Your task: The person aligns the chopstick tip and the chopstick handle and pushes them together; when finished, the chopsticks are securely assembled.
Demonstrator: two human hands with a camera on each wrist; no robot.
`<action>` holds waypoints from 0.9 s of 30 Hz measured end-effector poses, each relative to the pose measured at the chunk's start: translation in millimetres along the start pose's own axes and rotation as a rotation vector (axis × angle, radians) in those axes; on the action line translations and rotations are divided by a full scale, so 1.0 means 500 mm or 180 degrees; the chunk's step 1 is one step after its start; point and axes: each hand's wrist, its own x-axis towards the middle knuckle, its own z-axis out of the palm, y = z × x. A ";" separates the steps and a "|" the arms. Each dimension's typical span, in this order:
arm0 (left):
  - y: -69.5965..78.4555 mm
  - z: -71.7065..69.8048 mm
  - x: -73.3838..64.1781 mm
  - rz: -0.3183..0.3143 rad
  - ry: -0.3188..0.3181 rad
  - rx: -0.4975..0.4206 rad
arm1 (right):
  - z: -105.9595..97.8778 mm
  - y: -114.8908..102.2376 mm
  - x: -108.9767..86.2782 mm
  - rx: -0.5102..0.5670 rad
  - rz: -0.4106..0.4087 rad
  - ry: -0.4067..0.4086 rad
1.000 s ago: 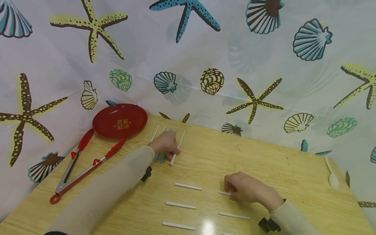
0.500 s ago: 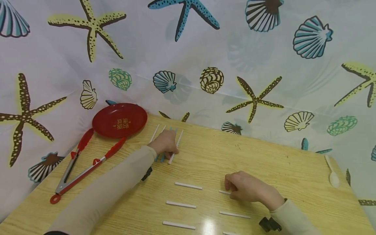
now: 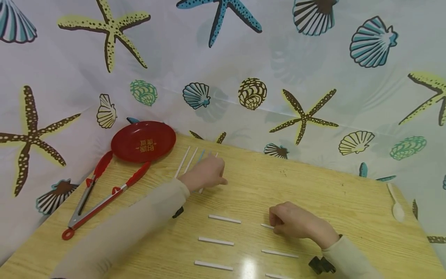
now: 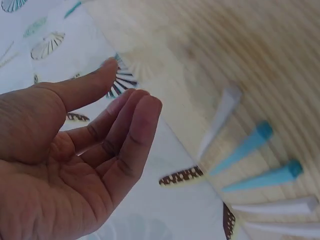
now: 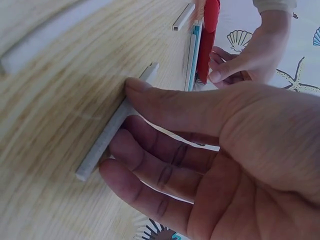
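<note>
My left hand [image 3: 205, 170] hovers over a row of tapered chopsticks near the back left of the table, thumb and fingers apart and holding nothing. In the left wrist view the row has white chopsticks [image 4: 220, 120] on either side of two blue chopsticks [image 4: 265, 179]. My right hand [image 3: 292, 221] is at the table's middle right. There it pinches a short, square-sided white stick [image 5: 105, 137] between thumb and curled fingers. From the head, only that stick's left end shows past the fingers.
Several more white sticks [image 3: 216, 241] lie crosswise in two columns in front. A red plate [image 3: 153, 135] leans at the back left, beside spread red-tipped tongs [image 3: 101, 203]. A pale spoon [image 3: 397, 209] lies at the right edge. A shell-patterned cloth [image 3: 223, 58] hangs behind.
My left hand has let go of the rightmost white chopstick and moved slightly up and right, its fingers opening. The right hand has stayed in place on its stick.
</note>
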 end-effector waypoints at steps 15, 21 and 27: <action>0.074 0.079 -0.065 0.0766 -0.0368 -0.0043 | 0.003 0.002 -0.004 -0.0047 -0.0036 0.0055; 0.073 0.096 -0.073 0.0918 -0.0538 0.0001 | 0.004 0.005 -0.003 -0.0050 -0.0033 0.0042; 0.068 0.103 -0.073 0.1082 -0.0495 0.0123 | 0.003 0.005 -0.003 -0.0078 -0.0048 0.0049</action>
